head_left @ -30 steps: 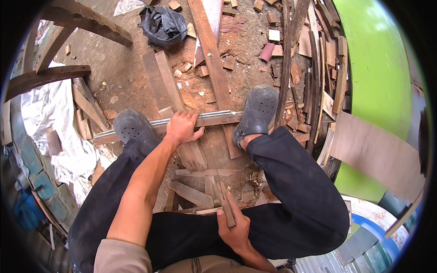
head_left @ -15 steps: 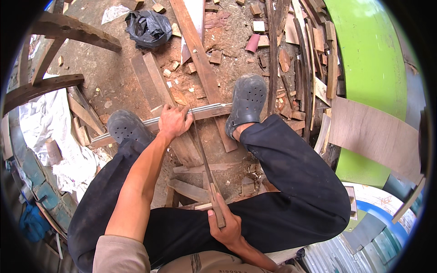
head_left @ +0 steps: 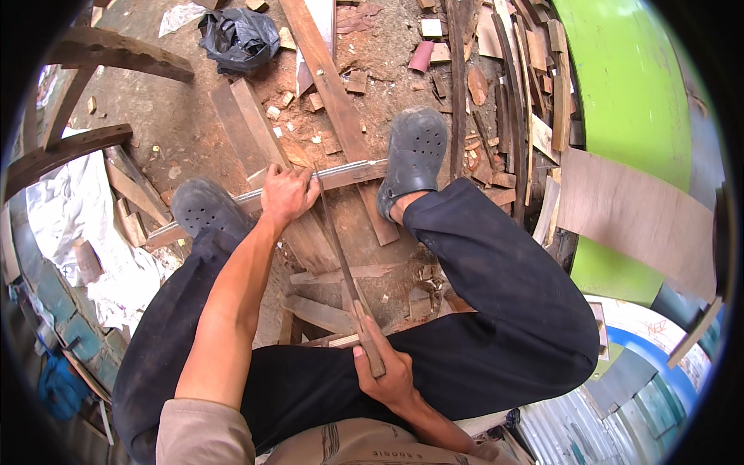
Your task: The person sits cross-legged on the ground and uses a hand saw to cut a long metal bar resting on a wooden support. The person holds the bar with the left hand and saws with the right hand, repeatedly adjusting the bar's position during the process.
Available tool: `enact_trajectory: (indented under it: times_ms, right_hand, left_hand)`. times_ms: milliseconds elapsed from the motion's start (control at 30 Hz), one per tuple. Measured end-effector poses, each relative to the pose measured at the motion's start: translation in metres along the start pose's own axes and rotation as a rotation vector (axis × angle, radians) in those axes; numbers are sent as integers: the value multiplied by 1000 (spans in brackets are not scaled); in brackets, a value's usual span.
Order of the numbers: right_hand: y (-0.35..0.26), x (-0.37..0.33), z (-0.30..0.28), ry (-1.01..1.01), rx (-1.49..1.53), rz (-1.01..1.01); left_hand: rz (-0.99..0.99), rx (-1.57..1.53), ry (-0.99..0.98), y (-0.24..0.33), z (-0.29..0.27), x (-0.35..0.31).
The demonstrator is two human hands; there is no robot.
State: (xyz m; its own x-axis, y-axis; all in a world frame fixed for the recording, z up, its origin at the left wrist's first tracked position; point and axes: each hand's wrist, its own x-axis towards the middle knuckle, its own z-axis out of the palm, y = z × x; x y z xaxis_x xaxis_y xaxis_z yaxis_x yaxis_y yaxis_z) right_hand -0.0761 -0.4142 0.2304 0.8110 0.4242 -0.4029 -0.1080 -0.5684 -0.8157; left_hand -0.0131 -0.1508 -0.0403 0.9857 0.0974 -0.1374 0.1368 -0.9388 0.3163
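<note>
A long wooden strip (head_left: 345, 177) with a pale metallic-looking line along it lies crosswise between my feet, under or against my dark clogs (head_left: 418, 151). My left hand (head_left: 285, 194) is closed over the strip near its middle, pressing on it. Just right of those fingers, a thin, narrow saw blade (head_left: 335, 242) crosses the strip, its tip slightly beyond it. My right hand (head_left: 390, 373) wraps around the saw's wooden handle (head_left: 370, 350), close to my lap. The blade's teeth are too small to make out.
Loose boards (head_left: 329, 85) and small offcuts litter the dirt ground ahead. A black plastic bag (head_left: 239, 39) lies at the far left, near a wooden frame (head_left: 116, 54). White cloth (head_left: 70, 205) is spread on the left. Stacked strips and a green panel (head_left: 635, 101) stand right.
The whole view has shifted slightly, so the scene sits a little higher and further left. Both hands keep their holds, and the saw stays across the strip with little visible movement.
</note>
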Motion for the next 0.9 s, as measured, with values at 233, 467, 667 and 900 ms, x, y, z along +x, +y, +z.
enact_trajectory:
  times_ms: [233, 467, 667, 900]
  right_hand:
    - [-1, 5, 1, 16, 72, 26]
    - [13, 34, 23, 8, 57, 14]
    - [-1, 15, 5, 21, 78, 25]
    - [-1, 32, 12, -13, 75, 106]
  left_hand:
    - [8, 4, -47, 3, -5, 4]
    - [14, 24, -42, 1, -2, 1]
    - [44, 32, 37, 3, 4, 1]
    - [42, 27, 6, -2, 4, 0]
